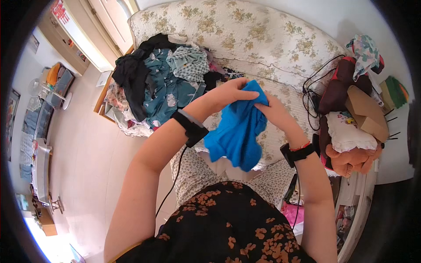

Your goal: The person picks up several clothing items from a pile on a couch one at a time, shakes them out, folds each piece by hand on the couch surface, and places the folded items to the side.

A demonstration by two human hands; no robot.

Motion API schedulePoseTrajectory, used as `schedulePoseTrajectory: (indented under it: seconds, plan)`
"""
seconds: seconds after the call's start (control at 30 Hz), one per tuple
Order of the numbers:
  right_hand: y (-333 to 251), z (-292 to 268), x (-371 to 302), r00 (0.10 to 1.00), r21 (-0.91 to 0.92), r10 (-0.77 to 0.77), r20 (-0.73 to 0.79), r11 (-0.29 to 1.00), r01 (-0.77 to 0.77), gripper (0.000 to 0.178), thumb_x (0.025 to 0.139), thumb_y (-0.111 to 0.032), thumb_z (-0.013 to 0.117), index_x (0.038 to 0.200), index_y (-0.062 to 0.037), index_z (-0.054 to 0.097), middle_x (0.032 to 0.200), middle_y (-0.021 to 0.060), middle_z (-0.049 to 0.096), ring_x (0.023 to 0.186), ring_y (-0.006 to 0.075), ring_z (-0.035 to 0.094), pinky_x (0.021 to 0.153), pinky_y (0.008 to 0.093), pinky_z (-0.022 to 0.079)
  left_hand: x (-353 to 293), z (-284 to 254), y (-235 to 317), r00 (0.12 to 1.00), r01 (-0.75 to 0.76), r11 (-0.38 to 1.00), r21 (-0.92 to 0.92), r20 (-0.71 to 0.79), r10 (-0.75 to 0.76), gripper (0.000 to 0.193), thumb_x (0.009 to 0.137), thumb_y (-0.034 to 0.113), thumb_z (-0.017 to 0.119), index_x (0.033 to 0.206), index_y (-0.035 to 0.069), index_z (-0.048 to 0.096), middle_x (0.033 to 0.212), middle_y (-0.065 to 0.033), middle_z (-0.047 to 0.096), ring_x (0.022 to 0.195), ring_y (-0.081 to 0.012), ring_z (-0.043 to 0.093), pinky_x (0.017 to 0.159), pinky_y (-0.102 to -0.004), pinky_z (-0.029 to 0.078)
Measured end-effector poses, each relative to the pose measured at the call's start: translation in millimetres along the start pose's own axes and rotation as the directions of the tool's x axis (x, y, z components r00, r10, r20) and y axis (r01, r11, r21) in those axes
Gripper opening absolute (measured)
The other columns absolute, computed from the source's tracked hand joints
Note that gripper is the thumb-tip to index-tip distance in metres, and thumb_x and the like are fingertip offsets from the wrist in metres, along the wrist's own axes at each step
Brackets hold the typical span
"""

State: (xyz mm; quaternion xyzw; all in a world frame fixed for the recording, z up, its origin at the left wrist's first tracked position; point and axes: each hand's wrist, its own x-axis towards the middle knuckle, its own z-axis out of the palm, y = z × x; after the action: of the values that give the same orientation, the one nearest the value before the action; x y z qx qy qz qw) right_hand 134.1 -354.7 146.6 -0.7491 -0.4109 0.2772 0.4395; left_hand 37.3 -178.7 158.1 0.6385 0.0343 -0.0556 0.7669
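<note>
A bright blue piece of cloth (239, 127) hangs from both my hands, its lower part loose and wrinkled over my lap. My left hand (234, 93) grips its upper edge, the thumb lying across the fabric. Close by on the right, my right hand (274, 109) pinches the same top edge; some of its fingers are hidden behind the cloth. Whether the cloth is a garment or a towel I cannot tell. Behind it stands a sofa with a floral quilted cover (258, 28).
A heap of clothes, with a teal printed garment (164, 87) and black ones, lies on the sofa's left. To the right are black cables (309, 98), a cardboard box (366, 114), a white pillow (348, 131) and a brown plush toy (353, 158). Tiled floor (83, 144) stretches left.
</note>
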Motion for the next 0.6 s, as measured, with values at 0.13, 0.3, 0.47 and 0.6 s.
schedulePoseTrajectory:
  seconds: [0.13, 0.3, 0.47, 0.6]
  plan:
    - [-3.2, -2.6, 5.6, 0.994, -0.055, -0.078, -0.074, 0.996, 0.074, 0.03, 0.086, -0.014, 0.055, 0.114, -0.0013, 0.056, 0.101, 0.0143, 0.064, 0.096, 0.0225, 0.06, 0.083, 0.0348, 0.045, -17.6, -2.8, -29.9, 0.996, -0.07, 0.993, 0.094, -0.04, 0.074, 0.059, 0.079, 0.019, 0.073, 0.127, 0.003, 0.044, 0.12, -0.0075, 0.054, 0.11, -0.016, 0.05, 0.097, -0.0307, 0.038]
    - [-34.5, -23.6, -6.3, 0.952, 0.05, -0.062, -0.299, 0.996, 0.08, 0.034, 0.086, -0.015, 0.055, 0.117, -0.0028, 0.055, 0.096, 0.0095, 0.064, 0.089, 0.0191, 0.059, 0.08, 0.0331, 0.045, -17.4, -8.5, -74.8, 0.997, -0.067, 0.996, 0.06, 0.032, 0.065, 0.065, 0.078, 0.023, 0.074, 0.13, 0.001, 0.041, 0.121, -0.0103, 0.053, 0.113, -0.0181, 0.048, 0.099, -0.0333, 0.036]
    - [-63.0, -60.9, -11.9, 0.856, 0.48, 0.058, -0.514, 0.846, 0.231, 0.037, 0.088, -0.021, 0.058, 0.119, -0.0015, 0.054, 0.099, 0.0034, 0.06, 0.082, 0.0105, 0.055, 0.069, 0.0219, 0.043, -22.9, -32.5, -152.4, 0.933, 0.04, 0.987, 0.159, -0.36, 0.02, 0.075, 0.083, 0.038, 0.068, 0.138, 0.005, 0.03, 0.131, -0.0144, 0.045, 0.122, -0.0257, 0.042, 0.102, -0.0391, 0.033]
    - [-72.7, -80.1, -29.0, 0.838, 0.483, -0.027, -0.546, 0.806, 0.341, 0.037, 0.092, -0.018, 0.055, 0.125, -0.0034, 0.048, 0.118, 0.0072, 0.055, 0.106, 0.0182, 0.053, 0.091, 0.0333, 0.041, -39.3, -21.3, -136.2, 0.891, 0.318, 0.787, -0.528, -0.116, -0.438, 0.092, 0.081, 0.07, 0.045, 0.144, 0.008, 0.019, 0.146, -0.0155, 0.026, 0.135, -0.0307, 0.024, 0.108, -0.0414, 0.026]
